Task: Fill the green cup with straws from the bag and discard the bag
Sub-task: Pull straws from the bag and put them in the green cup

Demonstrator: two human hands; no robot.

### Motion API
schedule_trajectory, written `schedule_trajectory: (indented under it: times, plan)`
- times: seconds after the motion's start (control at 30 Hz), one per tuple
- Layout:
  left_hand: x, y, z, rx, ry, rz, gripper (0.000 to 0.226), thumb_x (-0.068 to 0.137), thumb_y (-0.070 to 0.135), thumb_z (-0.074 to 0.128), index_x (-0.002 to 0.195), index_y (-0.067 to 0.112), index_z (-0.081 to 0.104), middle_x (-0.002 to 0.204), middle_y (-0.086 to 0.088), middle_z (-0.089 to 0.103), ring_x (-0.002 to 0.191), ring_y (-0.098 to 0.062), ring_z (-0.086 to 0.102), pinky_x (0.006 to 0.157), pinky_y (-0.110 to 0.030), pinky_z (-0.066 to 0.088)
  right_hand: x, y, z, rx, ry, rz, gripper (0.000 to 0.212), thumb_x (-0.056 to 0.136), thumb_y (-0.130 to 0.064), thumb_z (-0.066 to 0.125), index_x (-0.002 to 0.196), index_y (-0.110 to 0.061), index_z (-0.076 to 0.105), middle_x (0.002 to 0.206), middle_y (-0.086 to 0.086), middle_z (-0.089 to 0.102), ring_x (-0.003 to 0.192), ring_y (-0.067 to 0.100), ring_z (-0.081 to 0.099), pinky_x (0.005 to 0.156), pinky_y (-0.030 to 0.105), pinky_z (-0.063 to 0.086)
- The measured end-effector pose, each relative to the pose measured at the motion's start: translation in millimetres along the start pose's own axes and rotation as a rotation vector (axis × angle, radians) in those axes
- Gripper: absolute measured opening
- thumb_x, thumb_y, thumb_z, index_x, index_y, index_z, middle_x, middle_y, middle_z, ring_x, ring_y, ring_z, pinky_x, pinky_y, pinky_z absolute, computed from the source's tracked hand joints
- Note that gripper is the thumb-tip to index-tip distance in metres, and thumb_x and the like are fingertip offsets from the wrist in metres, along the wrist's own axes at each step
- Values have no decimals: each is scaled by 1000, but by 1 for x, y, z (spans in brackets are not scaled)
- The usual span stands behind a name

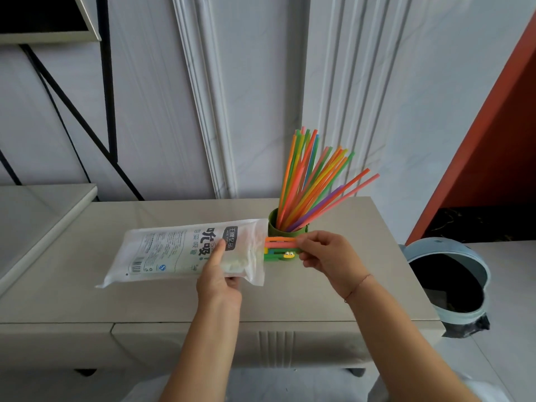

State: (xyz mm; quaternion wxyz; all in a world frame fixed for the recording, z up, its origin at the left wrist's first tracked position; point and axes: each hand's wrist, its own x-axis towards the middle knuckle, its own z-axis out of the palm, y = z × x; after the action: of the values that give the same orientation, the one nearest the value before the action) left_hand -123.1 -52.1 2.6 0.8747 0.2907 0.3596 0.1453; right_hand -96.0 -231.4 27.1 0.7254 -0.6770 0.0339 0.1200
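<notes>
A green cup stands on the beige table, right of centre, holding several coloured straws that fan up and to the right. A white plastic bag with printed text lies flat in front of the cup, its open end toward the cup. My left hand grips the bag near that open end, thumb on top. My right hand pinches the ends of a few straws, orange and pink on top, that stick out of the bag's mouth just in front of the cup.
A pale blue waste bin with a black liner stands on the floor to the right of the table. A white panelled wall is close behind the cup. A lower grey surface adjoins the table on the left.
</notes>
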Motion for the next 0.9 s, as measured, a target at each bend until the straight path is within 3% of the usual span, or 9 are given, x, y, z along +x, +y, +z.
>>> schedule_trajectory:
  times: [0.2, 0.3, 0.4, 0.53, 0.6, 0.77, 0.9]
  plan:
    - [10, 9, -6, -57, 40, -26, 28, 81, 9, 74, 106, 16, 64, 106, -2, 71, 80, -15, 69, 80, -35, 57, 3, -15, -35, -28, -131, 61, 11, 88, -5, 59, 90, 2, 68, 71, 10, 62, 58, 11, 54, 55, 17, 50]
    - [12, 7, -6, -64, 41, -27, 37, 81, 8, 74, 115, 16, 62, 110, -1, 69, 77, -12, 67, 60, -27, 59, 3, -15, -37, 58, -148, 104, 12, 90, -5, 55, 92, 2, 65, 70, 9, 60, 56, 10, 53, 53, 17, 50]
    - [10, 1, -3, -57, 43, -43, 38, 81, 9, 73, 115, 19, 59, 103, 3, 68, 72, -8, 65, 65, -16, 55, 3, -11, -24, 291, -88, 92, 12, 92, -5, 52, 91, 2, 62, 70, 10, 57, 52, 9, 56, 51, 17, 50]
    - [7, -7, 2, -66, 28, -66, 34, 81, 6, 73, 111, 18, 61, 102, 1, 68, 72, -10, 64, 40, -16, 48, 1, -1, 2, 599, -95, 41, 11, 90, -4, 53, 91, -2, 64, 65, 4, 61, 52, 8, 56, 52, 16, 50]
    - [5, -11, 6, -49, 30, -62, 37, 81, 6, 73, 114, 17, 61, 105, -1, 68, 75, -12, 65, 43, -19, 51, -2, 4, 13, 560, -129, 7, 12, 89, -4, 55, 95, -2, 65, 66, 3, 64, 53, 8, 55, 54, 17, 51]
    - [0, -15, 8, -2, 2, -73, 21, 81, 6, 73, 94, 18, 62, 93, 0, 68, 73, -13, 65, 49, -23, 53, 0, 5, 20, 395, -105, -90, 11, 89, -5, 56, 91, -2, 67, 67, 3, 64, 53, 8, 54, 57, 19, 52]
    - [8, -4, 1, -68, 29, -42, 41, 81, 9, 73, 120, 15, 61, 100, -1, 71, 75, -13, 68, 60, -28, 59, 4, 0, 2, 270, -97, -92, 16, 89, -6, 57, 98, 2, 67, 69, 8, 57, 59, 10, 53, 58, 18, 50]
